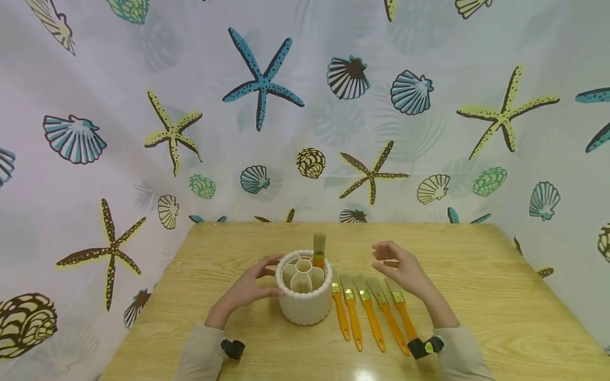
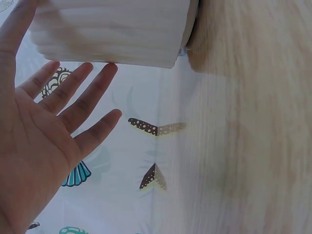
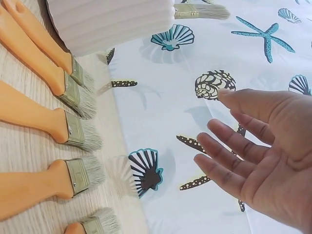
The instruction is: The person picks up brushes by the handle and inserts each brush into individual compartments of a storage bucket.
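A white round holder [image 1: 306, 308] with inner compartments stands on the table. One brush [image 1: 319, 250] stands bristles up in its back right compartment; its bristles [image 3: 207, 11] also show in the right wrist view. The left hand [image 1: 250, 284] touches the holder's left side, thumb in front and fingers behind, loosely spread in the left wrist view [image 2: 53, 122]. To the right of the holder lie several orange-handled brushes [image 1: 370, 317] side by side, bristles away from the person. Above their bristle ends hovers the right hand [image 1: 405, 269], fingers relaxed and holding nothing [image 3: 263, 151].
The wooden table [image 1: 514, 317] reaches back to a white curtain [image 1: 286, 132] printed with starfish and shells, which also hangs along both sides. A dark wrist camera [image 1: 232, 349] sits by the left sleeve, another [image 1: 425, 347] by the right, over a brush handle's end.
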Demonstrator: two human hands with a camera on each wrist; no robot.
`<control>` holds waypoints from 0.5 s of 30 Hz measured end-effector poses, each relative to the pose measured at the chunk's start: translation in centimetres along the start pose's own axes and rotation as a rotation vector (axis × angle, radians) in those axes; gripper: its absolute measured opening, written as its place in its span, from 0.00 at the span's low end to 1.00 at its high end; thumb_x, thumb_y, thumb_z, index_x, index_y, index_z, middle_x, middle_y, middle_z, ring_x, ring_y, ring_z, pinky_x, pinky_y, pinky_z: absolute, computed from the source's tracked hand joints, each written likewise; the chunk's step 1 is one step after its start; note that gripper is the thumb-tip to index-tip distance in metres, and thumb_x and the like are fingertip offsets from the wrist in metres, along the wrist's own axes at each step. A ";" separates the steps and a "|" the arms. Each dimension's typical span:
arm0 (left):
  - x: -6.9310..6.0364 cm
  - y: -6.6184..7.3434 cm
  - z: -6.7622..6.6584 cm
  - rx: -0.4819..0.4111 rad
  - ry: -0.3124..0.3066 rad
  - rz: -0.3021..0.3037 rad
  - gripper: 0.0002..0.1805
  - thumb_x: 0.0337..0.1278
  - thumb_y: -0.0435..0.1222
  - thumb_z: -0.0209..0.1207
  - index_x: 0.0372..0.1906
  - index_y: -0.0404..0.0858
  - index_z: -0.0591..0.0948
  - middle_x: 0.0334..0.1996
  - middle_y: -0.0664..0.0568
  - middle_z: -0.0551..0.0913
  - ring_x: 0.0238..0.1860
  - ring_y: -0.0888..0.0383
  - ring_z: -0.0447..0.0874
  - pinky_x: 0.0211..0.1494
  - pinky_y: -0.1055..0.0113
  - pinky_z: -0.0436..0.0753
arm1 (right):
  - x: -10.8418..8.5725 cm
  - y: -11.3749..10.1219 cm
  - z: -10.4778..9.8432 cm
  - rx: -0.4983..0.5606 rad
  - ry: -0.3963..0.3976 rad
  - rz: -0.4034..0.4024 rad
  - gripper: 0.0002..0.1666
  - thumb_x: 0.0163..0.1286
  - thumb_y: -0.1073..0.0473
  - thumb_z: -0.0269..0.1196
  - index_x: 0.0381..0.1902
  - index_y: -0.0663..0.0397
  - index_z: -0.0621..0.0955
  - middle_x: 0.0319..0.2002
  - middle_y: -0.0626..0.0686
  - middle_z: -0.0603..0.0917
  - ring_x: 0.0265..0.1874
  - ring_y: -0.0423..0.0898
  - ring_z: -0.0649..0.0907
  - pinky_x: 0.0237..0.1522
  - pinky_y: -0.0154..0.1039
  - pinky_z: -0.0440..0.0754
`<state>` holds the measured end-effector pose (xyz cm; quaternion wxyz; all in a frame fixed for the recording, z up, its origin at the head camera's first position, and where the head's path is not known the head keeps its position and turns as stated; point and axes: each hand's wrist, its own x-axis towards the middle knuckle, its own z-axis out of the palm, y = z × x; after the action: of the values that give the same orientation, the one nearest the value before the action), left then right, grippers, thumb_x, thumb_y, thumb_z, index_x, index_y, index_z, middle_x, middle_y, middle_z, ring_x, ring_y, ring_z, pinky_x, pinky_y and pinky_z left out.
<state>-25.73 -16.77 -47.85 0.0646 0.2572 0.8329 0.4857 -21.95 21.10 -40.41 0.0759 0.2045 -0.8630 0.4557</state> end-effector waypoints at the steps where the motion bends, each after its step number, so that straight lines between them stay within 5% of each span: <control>1: 0.0 0.0 0.0 -0.002 0.000 -0.001 0.45 0.43 0.46 0.70 0.68 0.60 0.60 0.63 0.54 0.66 0.58 0.49 0.73 0.50 0.52 0.79 | 0.0 0.0 -0.1 0.000 -0.005 0.001 0.20 0.63 0.67 0.61 0.53 0.65 0.72 0.44 0.64 0.79 0.45 0.64 0.79 0.47 0.56 0.79; 15: -0.1 0.4 0.4 -0.011 -0.010 -0.012 0.48 0.41 0.49 0.70 0.70 0.58 0.57 0.66 0.56 0.62 0.62 0.46 0.68 0.57 0.41 0.71 | -0.3 0.5 -0.8 -0.008 -0.052 0.025 0.21 0.64 0.66 0.60 0.54 0.66 0.72 0.47 0.66 0.77 0.47 0.66 0.77 0.49 0.60 0.76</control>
<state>-25.38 -16.38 -47.71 0.0731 0.2541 0.8315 0.4885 -21.96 22.12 -40.41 0.0487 0.2052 -0.8689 0.4478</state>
